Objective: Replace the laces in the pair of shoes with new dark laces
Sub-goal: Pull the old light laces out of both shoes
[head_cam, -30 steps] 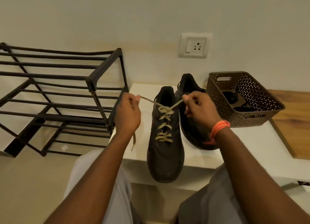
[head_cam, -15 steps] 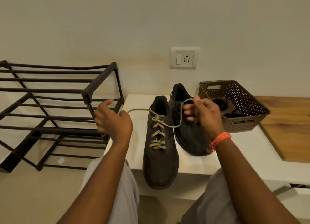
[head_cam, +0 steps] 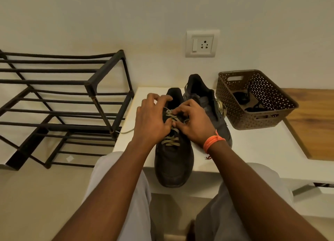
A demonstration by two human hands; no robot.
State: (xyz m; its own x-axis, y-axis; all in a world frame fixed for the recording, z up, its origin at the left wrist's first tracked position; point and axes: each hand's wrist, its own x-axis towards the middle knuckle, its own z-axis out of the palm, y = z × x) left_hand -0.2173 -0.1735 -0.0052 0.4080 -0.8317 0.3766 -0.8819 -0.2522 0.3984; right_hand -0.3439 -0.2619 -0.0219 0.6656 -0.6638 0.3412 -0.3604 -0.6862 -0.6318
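The near shoe (head_cam: pixel 173 156), a dark, matte, low-cut trainer, lies on the white counter (head_cam: pixel 253 147) with its rounded toe hanging over the front edge, and everything else is placed from it. A flat, pale olive lace (head_cam: pixel 170 141) crosses its tongue in neat rungs; over the upper rungs the left hand (head_cam: pixel 151 121) and right hand (head_cam: pixel 194 124) meet, fingers curled in and pinching the lace near the top eyelets. One loose end trails off to the shoe's left toward the black metal rack (head_cam: pixel 72 103) standing there. Just beyond and to the right of the near shoe, touching it, sits the second shoe (head_cam: pixel 204 100), with a bit of pale lace looped at its far side. Farther right stands a brown perforated plastic basket (head_cam: pixel 256 100) holding dark coiled items, likely the new laces, though they are too shadowed to be sure. A wall socket (head_cam: pixel 201 44) is mounted above and behind the shoes. The lace looks light, limp and woven, so it should slide through the eyelets with little force but may snag where rungs cross; it is best taken close to each eyelet, one crossing at a time, or by its stiff tip. The shoe seems soft-sided yet steady enough to stay put, though its overhanging toe might tip if pulled forward.
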